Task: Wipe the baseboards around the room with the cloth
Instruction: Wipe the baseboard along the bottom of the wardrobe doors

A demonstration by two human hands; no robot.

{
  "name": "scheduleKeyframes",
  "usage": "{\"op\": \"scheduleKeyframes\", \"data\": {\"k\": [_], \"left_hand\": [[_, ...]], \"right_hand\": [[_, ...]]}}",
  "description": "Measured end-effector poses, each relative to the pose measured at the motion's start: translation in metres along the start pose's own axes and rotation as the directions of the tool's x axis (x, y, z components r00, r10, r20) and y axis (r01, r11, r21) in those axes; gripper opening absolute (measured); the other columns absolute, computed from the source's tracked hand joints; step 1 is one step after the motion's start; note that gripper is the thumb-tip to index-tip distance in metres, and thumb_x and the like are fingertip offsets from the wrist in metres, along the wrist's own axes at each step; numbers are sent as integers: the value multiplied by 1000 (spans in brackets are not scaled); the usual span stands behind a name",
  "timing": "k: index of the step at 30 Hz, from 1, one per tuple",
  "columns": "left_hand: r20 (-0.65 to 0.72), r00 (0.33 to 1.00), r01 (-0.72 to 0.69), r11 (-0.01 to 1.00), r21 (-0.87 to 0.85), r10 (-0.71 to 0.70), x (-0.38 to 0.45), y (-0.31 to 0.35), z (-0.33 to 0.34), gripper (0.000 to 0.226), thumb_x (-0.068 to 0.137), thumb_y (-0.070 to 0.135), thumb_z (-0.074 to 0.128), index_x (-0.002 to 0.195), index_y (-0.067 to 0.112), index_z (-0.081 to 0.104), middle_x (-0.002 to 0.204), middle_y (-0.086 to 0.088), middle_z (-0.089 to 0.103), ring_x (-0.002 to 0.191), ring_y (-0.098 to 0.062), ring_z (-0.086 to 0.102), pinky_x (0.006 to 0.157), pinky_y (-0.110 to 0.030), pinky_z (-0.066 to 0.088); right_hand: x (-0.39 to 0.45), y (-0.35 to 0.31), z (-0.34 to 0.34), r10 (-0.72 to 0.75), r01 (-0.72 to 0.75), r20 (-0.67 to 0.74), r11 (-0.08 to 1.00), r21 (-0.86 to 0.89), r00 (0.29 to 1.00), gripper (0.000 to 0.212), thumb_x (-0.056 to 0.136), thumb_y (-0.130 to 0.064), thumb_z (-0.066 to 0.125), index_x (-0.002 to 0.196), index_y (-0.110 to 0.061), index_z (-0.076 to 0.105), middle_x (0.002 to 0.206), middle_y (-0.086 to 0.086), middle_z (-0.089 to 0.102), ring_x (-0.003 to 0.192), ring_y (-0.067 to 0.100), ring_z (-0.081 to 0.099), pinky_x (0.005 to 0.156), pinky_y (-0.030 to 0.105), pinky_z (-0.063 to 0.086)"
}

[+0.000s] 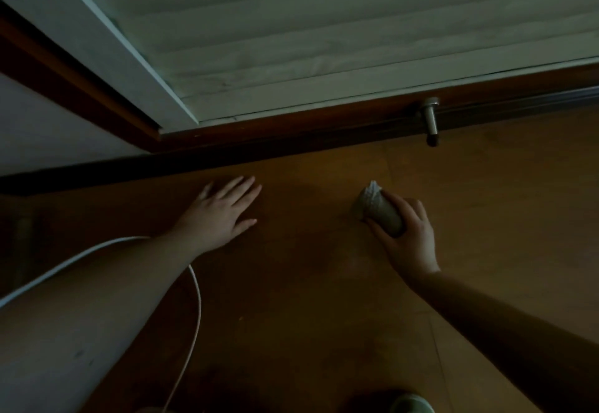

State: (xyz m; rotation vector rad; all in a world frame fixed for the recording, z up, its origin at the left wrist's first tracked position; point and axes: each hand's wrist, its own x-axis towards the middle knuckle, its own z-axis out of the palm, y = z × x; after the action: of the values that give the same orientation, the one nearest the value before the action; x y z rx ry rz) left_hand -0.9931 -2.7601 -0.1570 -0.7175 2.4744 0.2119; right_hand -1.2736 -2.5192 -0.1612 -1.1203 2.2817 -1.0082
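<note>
A dark brown baseboard [291, 134] runs along the foot of the wall, from the left edge to the far right. My right hand [408, 237] grips a rolled grey cloth [376, 210] with a white end, down on the wooden floor a short way in front of the baseboard. My left hand [220, 211] rests flat on the floor with its fingers spread, just short of the baseboard on the left.
A metal door stopper [431, 121] sticks out from the baseboard at the right. A white slatted door or shutter [324, 40] rises above it. A white cable [194, 299] loops over the floor under my left arm. A pale slipper [411, 404] shows at the bottom edge.
</note>
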Motion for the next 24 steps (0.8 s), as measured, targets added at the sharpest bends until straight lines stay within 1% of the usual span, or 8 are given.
{"op": "scheduleKeyframes", "data": {"k": [3, 6, 13, 17, 19, 21, 24], "left_hand": [[-7, 1000, 21, 1000, -16, -21, -22, -2, 7, 72, 94, 65, 7, 157, 33, -7, 164, 10, -16, 150, -10, -12, 120, -53, 11], [9, 998, 66, 997, -27, -66, -47, -7, 9, 72, 93, 64, 5, 156, 32, -7, 164, 9, -16, 151, -10, -11, 120, -54, 12], [59, 985, 164, 986, -20, -163, -107, -5, -5, 77, 87, 64, -8, 157, 32, -6, 165, 8, -11, 152, -13, -7, 116, -62, 17], [126, 957, 269, 963, -34, -263, -137, 4, -15, 71, 92, 64, -1, 156, 33, -7, 165, 8, -12, 152, -16, -8, 114, -66, 18], [166, 936, 318, 948, -27, -309, -153, 9, -21, 70, 94, 63, 0, 156, 32, -9, 166, 7, -11, 152, -17, -9, 114, -66, 18], [191, 924, 342, 939, -26, -331, -170, 16, -28, 70, 94, 63, -1, 156, 31, -9, 166, 6, -10, 152, -18, -8, 114, -65, 19], [216, 923, 335, 941, -40, -319, -191, 32, -47, 69, 95, 62, 3, 157, 31, -6, 166, 4, -5, 153, -20, -3, 113, -63, 22]], "right_hand": [[-17, -19, 5, 5, -5, 10, 1000, 1, 1000, 63, 79, -25, 80, 136, -21, 54, 113, -9, 48, 100, -14, 47, 78, 2, 42], [-35, -36, 1, -4, 4, 38, 1000, -16, 999, 63, 79, -21, 81, 136, -18, 55, 111, -8, 47, 101, -15, 47, 79, 0, 41], [-60, -73, -26, 47, -44, 37, 997, -71, 998, 63, 79, -20, 81, 136, -20, 55, 112, -10, 46, 101, -16, 46, 76, 1, 41], [-72, -97, -41, 95, -94, 5, 992, -78, 995, 62, 79, -21, 81, 135, -21, 55, 112, -10, 46, 101, -18, 45, 77, -2, 38], [-81, -110, -51, 124, -123, 6, 990, -72, 992, 62, 80, -22, 80, 136, -22, 54, 110, -11, 45, 101, -18, 45, 77, -3, 37], [-91, -125, -61, 137, -135, 21, 988, -72, 990, 62, 80, -23, 79, 136, -24, 53, 111, -12, 45, 102, -17, 45, 75, -2, 39], [-102, -146, -82, 162, -160, 20, 985, -70, 987, 62, 79, -21, 80, 136, -23, 54, 113, -11, 46, 102, -16, 46, 75, 0, 41]]}}
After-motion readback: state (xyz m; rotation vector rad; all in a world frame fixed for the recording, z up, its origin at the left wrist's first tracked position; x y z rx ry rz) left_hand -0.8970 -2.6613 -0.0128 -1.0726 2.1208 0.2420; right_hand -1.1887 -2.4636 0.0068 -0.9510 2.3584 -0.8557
